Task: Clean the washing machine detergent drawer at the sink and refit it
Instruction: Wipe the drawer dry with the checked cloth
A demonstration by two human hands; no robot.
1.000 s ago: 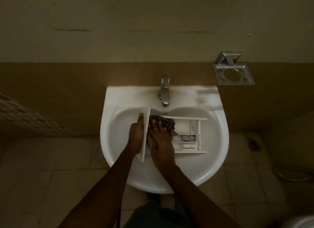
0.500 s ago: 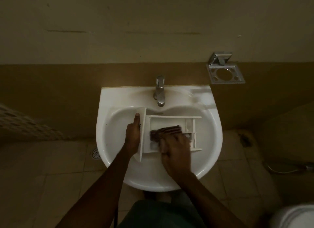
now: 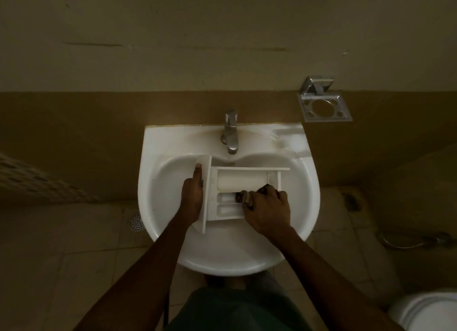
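The white detergent drawer (image 3: 241, 182) lies in the basin of the white sink (image 3: 158, 182), its front panel to the left and its compartments facing up. My left hand (image 3: 194, 194) holds that front panel, thumb stretched up along its face. Over the drawer's right part, my right hand (image 3: 268, 211) grips a dark patterned cloth (image 3: 241, 196) and presses it into the compartments. Most of the cloth is hidden under the hand. The chrome tap (image 3: 230, 133) stands behind the drawer with no water visible.
A chrome wall-mounted holder (image 3: 325, 107) hangs right of the sink. A floor drain (image 3: 136, 222) sits on the tiles at left. A hose (image 3: 410, 241) lies on the floor at right, and a white toilet rim (image 3: 426, 312) shows at bottom right.
My right hand with the cloth has moved from the drawer's left compartment rightward to its right end. The left hand keeps its hold on the front panel.
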